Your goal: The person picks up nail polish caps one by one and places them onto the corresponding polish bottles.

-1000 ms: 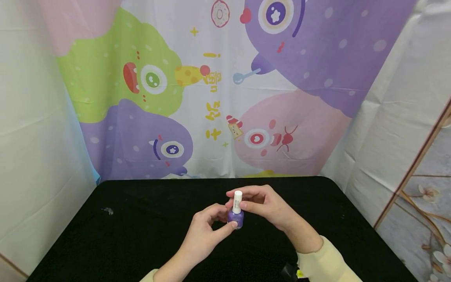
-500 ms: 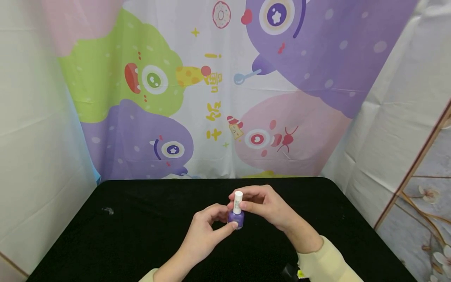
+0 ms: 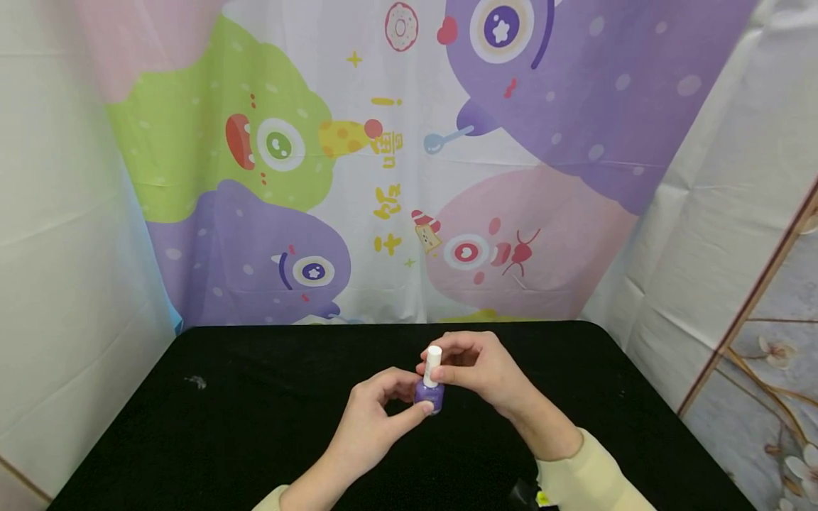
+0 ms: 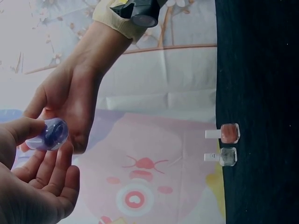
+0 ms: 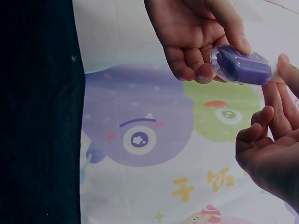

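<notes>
A nail polish bottle (image 3: 429, 397) with purple polish and a tall white cap (image 3: 433, 363) is held up over the black table, leaning slightly right. My left hand (image 3: 373, 426) grips the glass body, thumb in front and fingers behind it. At the cap is my right hand (image 3: 488, 370), pinching it between the thumb and the fingers. In the right wrist view the purple glass (image 5: 245, 67) lies under the left thumb, and the right thumb presses the white cap. The left wrist view shows the bottle's clear base (image 4: 57, 133) end-on.
Two more nail polish bottles, one orange-pink (image 4: 230, 133) and one grey (image 4: 228, 157), appear by the table edge in the left wrist view. The black tabletop (image 3: 224, 440) ends at a cartoon-printed curtain (image 3: 409, 284). A small clear scrap (image 3: 195, 382) lies at left.
My right hand has shifted slightly, its fingers drawing in around the cap. The bottle has moved a little to the right and tilts slightly more; the left hand stays nearly still.
</notes>
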Motion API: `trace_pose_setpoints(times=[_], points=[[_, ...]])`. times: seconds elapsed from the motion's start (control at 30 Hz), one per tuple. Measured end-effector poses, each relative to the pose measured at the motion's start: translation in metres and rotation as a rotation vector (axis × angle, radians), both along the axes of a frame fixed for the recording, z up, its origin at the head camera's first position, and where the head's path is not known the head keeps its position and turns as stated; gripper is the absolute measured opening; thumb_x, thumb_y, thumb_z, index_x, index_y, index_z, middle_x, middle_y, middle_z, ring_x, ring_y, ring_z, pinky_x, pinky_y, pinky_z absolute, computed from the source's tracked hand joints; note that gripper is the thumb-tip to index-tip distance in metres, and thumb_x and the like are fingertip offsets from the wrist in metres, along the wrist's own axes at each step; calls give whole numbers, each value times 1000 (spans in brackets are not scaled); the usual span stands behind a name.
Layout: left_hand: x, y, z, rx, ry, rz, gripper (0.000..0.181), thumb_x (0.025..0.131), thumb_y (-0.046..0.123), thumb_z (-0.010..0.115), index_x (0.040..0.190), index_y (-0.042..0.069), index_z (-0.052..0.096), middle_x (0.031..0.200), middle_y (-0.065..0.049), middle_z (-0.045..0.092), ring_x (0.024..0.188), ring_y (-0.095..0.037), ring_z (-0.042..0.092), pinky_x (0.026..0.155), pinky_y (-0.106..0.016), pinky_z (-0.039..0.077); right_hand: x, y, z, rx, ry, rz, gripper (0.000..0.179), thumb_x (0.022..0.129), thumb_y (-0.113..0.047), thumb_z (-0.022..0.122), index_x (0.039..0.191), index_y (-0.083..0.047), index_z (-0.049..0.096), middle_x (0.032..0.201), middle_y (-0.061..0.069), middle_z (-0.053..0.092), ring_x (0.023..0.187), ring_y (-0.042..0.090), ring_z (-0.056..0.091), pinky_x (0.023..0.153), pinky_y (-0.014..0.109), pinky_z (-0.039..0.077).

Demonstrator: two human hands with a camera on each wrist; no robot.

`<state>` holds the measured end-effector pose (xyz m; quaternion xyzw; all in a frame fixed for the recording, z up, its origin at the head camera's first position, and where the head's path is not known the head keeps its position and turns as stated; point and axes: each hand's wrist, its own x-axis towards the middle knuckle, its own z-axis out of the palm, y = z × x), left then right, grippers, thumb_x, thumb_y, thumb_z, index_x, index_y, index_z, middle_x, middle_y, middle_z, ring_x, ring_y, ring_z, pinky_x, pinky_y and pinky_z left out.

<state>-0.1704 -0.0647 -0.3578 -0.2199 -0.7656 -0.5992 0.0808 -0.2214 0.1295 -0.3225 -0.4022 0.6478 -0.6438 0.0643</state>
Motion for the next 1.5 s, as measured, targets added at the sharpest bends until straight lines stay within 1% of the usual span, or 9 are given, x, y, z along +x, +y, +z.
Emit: trace_pose_setpoints(times=[0.1,0.27,0.6,0.8,0.93,1.1,1.27,1.33,1.5], points=[[0,1,0,4,8,5,19,80,22,74,97,19,65,94,5,67,84,-10,64,81,-27,52,0,-1,-1,0,-3,-28,24,85,-3,66,98,15,57,91,4,70,79,15,67,69,32,56],[-1,1,-1,4,4,15,18,80,21,75,96,20,65,92,6,66,83,-10,64,80,-26,52,1,-3,-3,17,7,-81,18,83,-6,69,94,5,60,87,2,70,72,12,62,63,28,53],[-5,2,-5,5,22,26,18,79,20,75,94,19,65,91,5,66,81,-10,64,79,-28,52,5,-7,-4,15,-6,-153,18,81,-11,73,87,-9,56,83,0,67,69,10,59,61,24,49],[-5,2,-4,2,-2,34,19,79,17,76,94,20,65,91,6,66,82,-10,63,79,-26,52,7,-10,-5,16,8,-203,20,80,-6,72,86,-9,54,79,-2,64,67,9,58,59,23,49],[-5,2,-4,-6,-9,28,20,79,17,75,95,21,65,92,6,66,82,-10,63,79,-26,52,7,-10,-6,17,9,-207,21,79,-5,72,86,-8,53,78,-2,62,67,9,57,59,23,49],[-5,0,-6,-19,-17,-1,21,80,19,74,98,21,65,94,6,65,84,-10,63,80,-26,51,7,-8,-8,44,-10,-170,20,80,-6,71,93,-6,55,84,2,64,72,12,58,64,26,50],[-5,-1,-7,-11,-23,-13,21,81,20,73,100,20,65,95,5,66,86,-10,64,83,-36,53,5,-3,-10,55,-29,-52,26,89,-6,61,113,0,56,102,9,66,88,19,62,76,32,53],[-5,-2,-8,-9,-26,-13,20,81,20,73,99,19,65,96,5,66,87,-10,64,84,-38,53,5,-1,-11,50,-21,1,29,93,-6,55,120,3,55,108,9,66,96,21,63,83,34,53],[-6,-2,-10,-23,-14,-15,21,81,20,74,100,18,65,95,5,67,87,-10,64,83,-36,53,4,4,-12,24,-2,88,29,99,-5,45,123,9,51,112,4,68,107,21,63,93,36,49]])
